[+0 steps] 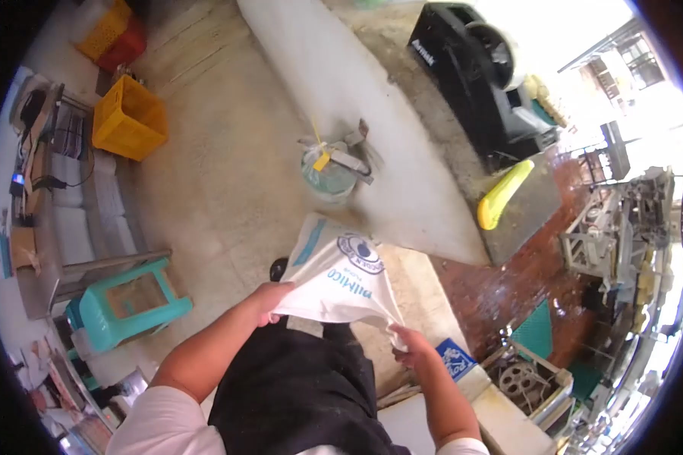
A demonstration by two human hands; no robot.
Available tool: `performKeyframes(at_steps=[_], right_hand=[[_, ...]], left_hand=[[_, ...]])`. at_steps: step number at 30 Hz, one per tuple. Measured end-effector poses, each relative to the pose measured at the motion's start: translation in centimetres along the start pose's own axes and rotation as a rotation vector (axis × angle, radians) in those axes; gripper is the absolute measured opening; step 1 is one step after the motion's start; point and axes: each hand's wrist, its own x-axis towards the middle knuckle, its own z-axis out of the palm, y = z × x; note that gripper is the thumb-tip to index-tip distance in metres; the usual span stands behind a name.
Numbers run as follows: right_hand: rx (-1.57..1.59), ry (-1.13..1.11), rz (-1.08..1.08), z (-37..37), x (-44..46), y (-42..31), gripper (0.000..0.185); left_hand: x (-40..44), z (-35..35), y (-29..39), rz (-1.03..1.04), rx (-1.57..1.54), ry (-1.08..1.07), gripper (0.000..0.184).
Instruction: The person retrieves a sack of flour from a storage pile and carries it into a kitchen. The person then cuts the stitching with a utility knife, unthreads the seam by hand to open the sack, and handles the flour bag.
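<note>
A white cloth flour sack (334, 277) with blue and dark print is stretched out in front of my body. My left hand (269, 302) grips its left corner, fingers closed on the fabric. At the right corner, my right hand (410, 346) pinches the cloth, which bunches up between the fingers. The sack's far end hangs away from me over the floor. Past it stands a round greenish tub or bag (330, 178) with a yellow tie and some flat pieces on top, whose exact kind I cannot make out.
A black tape dispenser (470, 76) and a yellow-handled cutter (505, 196) lie on a ledge at the right. On the left are a teal stool (133, 303), a yellow crate (129, 117) and a metal shelf (91, 197). Machinery (622, 227) stands at far right.
</note>
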Motion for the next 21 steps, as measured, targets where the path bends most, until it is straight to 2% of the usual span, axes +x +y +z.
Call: performKeyframes(at_steps=[1,3,4,7,8,11,12,14,16,17,18,19,20,21], right_hand=[[-0.001,0.157,-0.079,1.9,-1.0,-0.6,0.025],[-0.077,0.094,-0.085,1.2,0.6,-0.8,0.025],[-0.225,0.177,-0.099,2.0,-0.2,-1.6,0.041],[-0.842,0.283,-0.168,2.4,-0.4,-3.1,0.048],[-1.083,0.342,-0.222,3.1,-0.7,-3.5,0.043],[-1.376,0.384,-0.428,2.5,1.4,-3.0,0.042],[-1.403,0.499,-0.359,4.3,0.5,-3.9,0.051],[-1.527,0.781,-0.557,8.5,-0.4,-4.4,0.070],[-1.329,0.567,-0.955,13.6,-0.4,-4.9,0.086],[-1.274,0.429,-1.048,16.8,-0.2,-4.2,0.093],[-1.395,0.375,-1.137,19.8,0.3,-3.1,0.097],[-1.448,0.267,-1.192,21.9,1.5,-2.4,0.094],[-1.411,0.276,-1.279,22.6,4.3,-1.6,0.068],[-1.309,0.262,-1.234,22.4,4.8,-1.8,0.058]], left_hand=[[0.1,-0.6,-0.5,0.021,0.035,-0.006,0.027],[2.3,-2.2,-0.3,-0.001,0.065,0.005,0.027],[2.6,-2.8,0.3,-0.017,0.016,-0.010,0.026],[3.5,-3.3,0.2,-0.090,-0.002,-0.005,0.024],[3.6,-3.4,-0.3,-0.096,-0.037,-0.020,0.023],[3.0,-4.4,0.3,-0.085,-0.135,-0.045,0.021],[2.6,-4.7,0.9,-0.106,-0.141,-0.045,0.020],[3.3,-5.9,0.9,-0.073,-0.185,-0.147,0.019],[2.7,-6.1,1.6,-0.064,-0.225,-0.175,0.020],[3.1,-6.1,1.3,-0.071,-0.211,-0.187,0.020],[3.6,-6.0,1.0,-0.074,-0.199,-0.201,0.021],[4.0,-6.0,0.6,-0.076,-0.188,-0.215,0.022],[4.1,-6.4,0.2,-0.010,-0.237,-0.309,0.026],[4.9,-7.5,0.1,0.009,-0.137,-0.346,0.028]])
